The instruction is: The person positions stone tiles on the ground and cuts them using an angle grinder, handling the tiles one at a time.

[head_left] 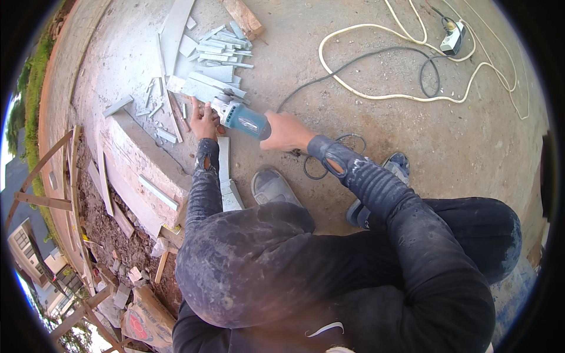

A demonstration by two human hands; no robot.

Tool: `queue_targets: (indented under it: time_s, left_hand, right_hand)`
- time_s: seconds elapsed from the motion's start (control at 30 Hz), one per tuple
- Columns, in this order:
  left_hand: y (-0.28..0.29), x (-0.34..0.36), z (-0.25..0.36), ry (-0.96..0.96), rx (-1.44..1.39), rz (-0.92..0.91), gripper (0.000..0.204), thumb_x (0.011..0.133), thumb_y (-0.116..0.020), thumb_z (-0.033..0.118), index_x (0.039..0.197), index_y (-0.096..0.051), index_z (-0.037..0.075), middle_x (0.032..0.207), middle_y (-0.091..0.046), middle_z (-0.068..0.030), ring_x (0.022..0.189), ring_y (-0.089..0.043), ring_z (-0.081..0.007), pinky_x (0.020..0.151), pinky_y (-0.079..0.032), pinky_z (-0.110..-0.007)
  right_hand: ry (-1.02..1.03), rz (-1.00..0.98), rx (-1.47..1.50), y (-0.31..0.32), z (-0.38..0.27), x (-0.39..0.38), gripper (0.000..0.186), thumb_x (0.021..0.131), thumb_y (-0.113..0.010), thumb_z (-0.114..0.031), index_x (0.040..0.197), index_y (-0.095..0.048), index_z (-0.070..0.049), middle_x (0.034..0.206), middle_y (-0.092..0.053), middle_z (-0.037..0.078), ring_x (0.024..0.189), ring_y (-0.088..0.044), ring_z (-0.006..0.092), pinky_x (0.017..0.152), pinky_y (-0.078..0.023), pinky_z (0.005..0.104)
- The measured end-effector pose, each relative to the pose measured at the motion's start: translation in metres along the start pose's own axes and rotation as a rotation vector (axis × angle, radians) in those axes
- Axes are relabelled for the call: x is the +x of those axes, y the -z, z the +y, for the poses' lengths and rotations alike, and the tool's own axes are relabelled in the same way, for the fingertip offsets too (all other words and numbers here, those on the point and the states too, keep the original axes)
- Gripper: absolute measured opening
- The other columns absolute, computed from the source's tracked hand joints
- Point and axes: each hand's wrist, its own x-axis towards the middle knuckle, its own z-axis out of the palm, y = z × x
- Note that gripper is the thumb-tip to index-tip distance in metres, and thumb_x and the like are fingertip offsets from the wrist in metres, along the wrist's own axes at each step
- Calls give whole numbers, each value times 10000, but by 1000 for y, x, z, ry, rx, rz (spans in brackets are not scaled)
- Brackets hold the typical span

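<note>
My right hand point(287, 132) is wrapped round the rear end of a blue-green angle grinder point(246, 120). The grinder's head points left and away, over a pale grey tile strip point(203, 90). At that strip's near edge, my left hand point(205, 123) has its fingers closed, just left of the grinder head; the fingertips are partly hard to make out. Behind the strip lies a pile of narrow cut tile strips point(222, 50). More long tile pieces point(224, 162) lie on the near side of my left hand, beside my forearm.
A concrete block point(138, 147) stands at the left, with rubble point(120, 244) and wood boards nearer. A wood block point(243, 19) lies at the far side. A dark cord point(359, 60) and a cream cable point(376, 96) lie on the right, reaching a white socket block point(452, 40).
</note>
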Motion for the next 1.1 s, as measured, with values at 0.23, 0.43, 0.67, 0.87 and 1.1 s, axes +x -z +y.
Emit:
queue_targets:
  time_s: [0.23,0.43,0.67,0.87,1.1]
  left_hand:
    - [1,3,-6,-33,66,18,622,947,-598,87,1507,-333,147,733,-564,-4,568,-508,-65,473,-433,-212]
    - [9,10,-12,-57,105,19,608,956,-526,13,1512,-326,155,823,-607,-30,634,-559,-93,505,-486,-245]
    - [7,8,-10,-46,162,11,602,964,-511,3,1512,-331,175,970,-651,-74,693,-620,-131,542,-549,-287]
    - [4,4,-7,-14,97,26,600,960,-514,5,1508,-343,177,936,-643,-56,674,-604,-127,521,-540,-282]
    - [1,1,-5,-35,68,26,625,951,-598,98,1512,-328,152,736,-551,-4,564,-479,-69,454,-429,-226]
  right_hand:
    - [14,15,0,-2,-1,7,574,661,-700,-346,1024,-554,74,919,-643,289,876,-640,425,771,-510,446]
    - [-5,0,-4,0,-9,13,565,656,-702,-354,1005,-562,68,934,-642,290,894,-636,427,788,-509,445]
    - [-39,-27,-16,2,-12,21,603,617,-735,-351,1020,-592,75,978,-663,280,912,-665,404,797,-539,433]
    - [-73,-62,-12,6,-16,22,611,607,-742,-340,1027,-599,79,979,-662,283,916,-666,397,802,-540,424]
    - [-41,-61,39,5,-9,20,604,629,-717,-348,1015,-577,95,979,-639,303,918,-642,413,807,-513,424]
